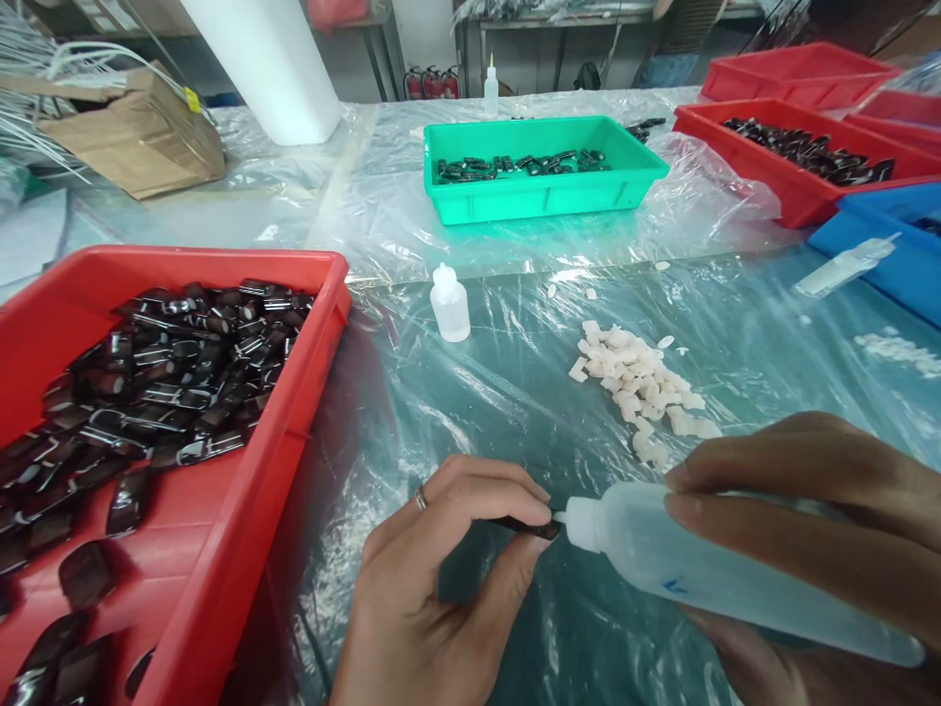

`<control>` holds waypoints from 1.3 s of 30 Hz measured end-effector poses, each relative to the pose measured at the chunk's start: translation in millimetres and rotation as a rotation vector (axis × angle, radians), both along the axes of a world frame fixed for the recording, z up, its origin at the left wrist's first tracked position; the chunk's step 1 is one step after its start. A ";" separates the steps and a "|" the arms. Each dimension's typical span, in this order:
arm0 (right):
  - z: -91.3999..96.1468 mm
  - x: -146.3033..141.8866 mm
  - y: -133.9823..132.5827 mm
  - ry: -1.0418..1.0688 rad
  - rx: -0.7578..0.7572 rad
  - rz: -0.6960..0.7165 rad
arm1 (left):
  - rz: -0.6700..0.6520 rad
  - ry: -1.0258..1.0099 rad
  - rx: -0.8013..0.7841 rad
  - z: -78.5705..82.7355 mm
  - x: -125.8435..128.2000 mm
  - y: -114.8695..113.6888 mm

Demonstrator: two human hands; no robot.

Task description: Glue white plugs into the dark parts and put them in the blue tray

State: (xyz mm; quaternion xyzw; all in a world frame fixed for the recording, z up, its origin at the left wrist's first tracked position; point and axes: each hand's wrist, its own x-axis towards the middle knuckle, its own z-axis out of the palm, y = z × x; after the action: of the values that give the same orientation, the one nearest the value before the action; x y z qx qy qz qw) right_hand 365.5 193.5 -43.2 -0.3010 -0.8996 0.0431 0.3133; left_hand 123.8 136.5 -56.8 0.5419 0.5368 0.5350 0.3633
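Note:
My left hand (441,579), with a ring on one finger, pinches a small dark glossy piece (530,528) between thumb and fingertips, low in the middle of the view. My right hand (816,549) is wrapped round a translucent squeeze bottle (706,574) lying almost level, and its white nozzle touches the dark piece. Just beyond the bottle lies a heap of small white bits (639,387) on the plastic-covered table.
A red tray (242,510) full of dark glossy pieces stands at the left. A small white dropper bottle (449,304) stands mid-table. Farther back are a green tray (544,191), red trays (779,181), a blue tray (882,245), a cardboard box (139,132).

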 end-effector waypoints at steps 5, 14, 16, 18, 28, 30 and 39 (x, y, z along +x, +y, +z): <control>-4.6 1.3 -2.2 0.050 -0.052 -0.061 | -0.005 0.014 0.007 0.7 -0.5 0.3; 21.0 -18.4 32.6 0.457 -0.348 0.069 | -0.006 0.019 0.003 0.8 -0.2 -1.3; 23.8 -20.4 33.2 0.435 -0.337 0.065 | -0.011 0.020 0.008 0.6 -0.5 -1.9; 23.8 -20.0 30.6 0.448 -0.355 0.081 | -0.014 0.021 0.010 0.4 -0.7 -2.2; 16.6 -10.8 24.4 0.368 -0.301 0.060 | -0.022 0.030 0.008 1.1 -0.7 -1.5; 10.7 -4.5 25.0 0.198 -0.192 0.074 | -0.022 0.032 0.007 0.7 -0.5 -1.2; 7.8 2.8 22.5 0.019 -0.033 0.112 | -0.024 0.018 0.005 -0.7 -0.1 1.0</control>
State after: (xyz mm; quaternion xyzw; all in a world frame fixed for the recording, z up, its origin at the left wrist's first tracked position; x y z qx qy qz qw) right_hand 368.3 216.0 -35.4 -0.2548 -0.9112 0.0785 0.3141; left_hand 123.7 137.5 -57.6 0.5542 0.5320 0.5270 0.3635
